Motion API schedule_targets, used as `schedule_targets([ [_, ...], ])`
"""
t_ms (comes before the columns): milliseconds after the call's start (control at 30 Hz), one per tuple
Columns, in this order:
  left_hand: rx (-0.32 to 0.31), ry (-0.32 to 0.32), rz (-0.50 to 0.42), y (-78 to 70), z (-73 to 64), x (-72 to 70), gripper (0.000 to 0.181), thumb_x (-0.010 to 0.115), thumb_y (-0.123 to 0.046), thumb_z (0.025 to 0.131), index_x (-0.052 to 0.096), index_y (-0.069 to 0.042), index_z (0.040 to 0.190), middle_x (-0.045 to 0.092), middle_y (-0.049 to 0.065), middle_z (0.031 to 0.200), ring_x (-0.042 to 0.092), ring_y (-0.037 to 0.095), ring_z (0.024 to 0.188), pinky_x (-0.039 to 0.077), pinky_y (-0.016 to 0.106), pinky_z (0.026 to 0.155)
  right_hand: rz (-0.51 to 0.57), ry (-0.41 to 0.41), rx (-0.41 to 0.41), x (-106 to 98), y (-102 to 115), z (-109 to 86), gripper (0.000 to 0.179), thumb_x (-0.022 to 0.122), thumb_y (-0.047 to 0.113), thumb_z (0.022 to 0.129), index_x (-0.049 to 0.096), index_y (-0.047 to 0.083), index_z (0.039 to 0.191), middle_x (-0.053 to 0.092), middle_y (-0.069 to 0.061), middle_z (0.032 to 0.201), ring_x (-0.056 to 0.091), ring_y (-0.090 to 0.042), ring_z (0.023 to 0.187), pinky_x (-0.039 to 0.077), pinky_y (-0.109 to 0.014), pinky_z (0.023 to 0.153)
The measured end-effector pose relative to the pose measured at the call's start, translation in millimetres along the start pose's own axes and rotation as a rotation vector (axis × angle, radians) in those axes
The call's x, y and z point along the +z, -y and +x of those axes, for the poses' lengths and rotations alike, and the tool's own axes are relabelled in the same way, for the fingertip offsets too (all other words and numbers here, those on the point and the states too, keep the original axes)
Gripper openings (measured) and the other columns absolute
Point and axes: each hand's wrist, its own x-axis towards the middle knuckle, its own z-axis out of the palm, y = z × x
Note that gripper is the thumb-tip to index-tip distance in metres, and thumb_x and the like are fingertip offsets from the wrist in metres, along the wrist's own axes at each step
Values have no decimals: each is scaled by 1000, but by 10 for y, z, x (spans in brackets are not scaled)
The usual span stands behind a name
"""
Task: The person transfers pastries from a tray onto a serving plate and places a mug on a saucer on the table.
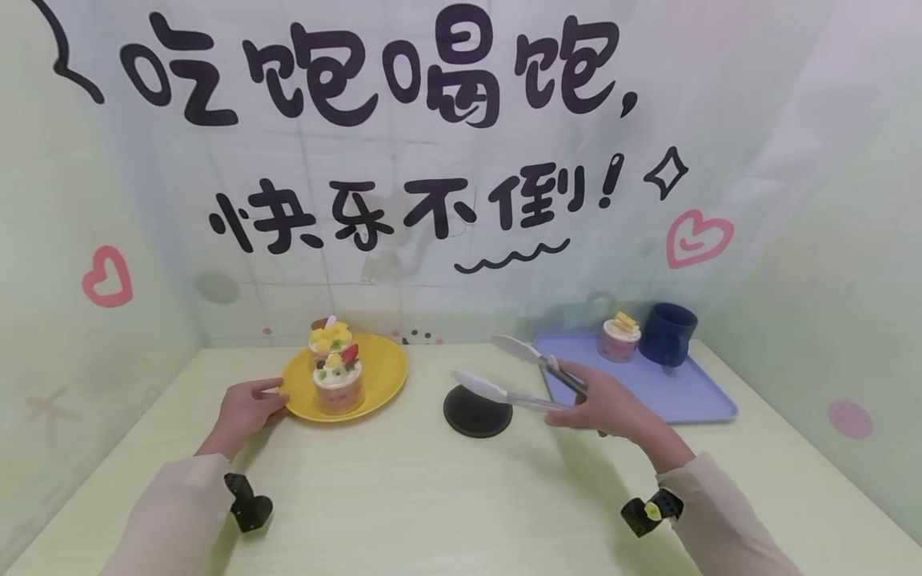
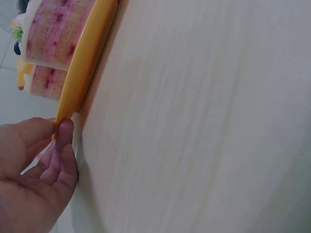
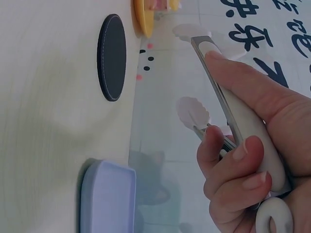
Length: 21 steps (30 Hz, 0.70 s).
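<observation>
My left hand pinches the near-left rim of a yellow plate between thumb and fingers. Two dessert cups stand on that plate: a front one topped with cream and strawberry, and a back one with yellow fruit pieces. In my right hand are tongs with pale scalloped tips, pointing left with their arms spread apart. Nothing sits between the tips. Below them on the table lies a round black coaster; the right wrist view shows the fingers wrapped about the white tongs handle.
A lavender tray on the right bears another dessert cup and a dark blue mug. Behind the table hangs a white printed backdrop, and side walls rise at left and right.
</observation>
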Motion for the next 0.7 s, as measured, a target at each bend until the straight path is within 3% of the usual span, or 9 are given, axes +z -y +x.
schedule_targets([
  [200, 6, -2, -3, -2, -6, -10, 51, 56, -8, 89, 37, 16, 129, 62, 28, 102, 62, 10, 70, 52, 22, 62, -2, -10, 37, -97, -130, -64, 87, 77, 36, 71, 33, 11, 142, 52, -8, 74, 38, -13, 42, 36, -26, 36],
  [433, -1, -7, -8, -1, -12, -4, 51, 56, -8, 88, 37, 16, 129, 62, 27, 102, 62, 9, 70, 52, 21, 62, 8, -27, 41, -201, -264, -121, 89, 77, 36, 72, 30, 9, 143, 43, -5, 61, 32, -13, 39, 33, -26, 35],
  [700, 1, -5, -7, -6, -22, -6, 50, 56, -7, 89, 37, 16, 129, 62, 28, 102, 62, 10, 71, 53, 22, 62, -12, -71, 85, -282, -426, -181, 93, 76, 38, 72, 27, 0, 142, 53, -19, 98, 34, -13, 38, 36, -30, 35],
])
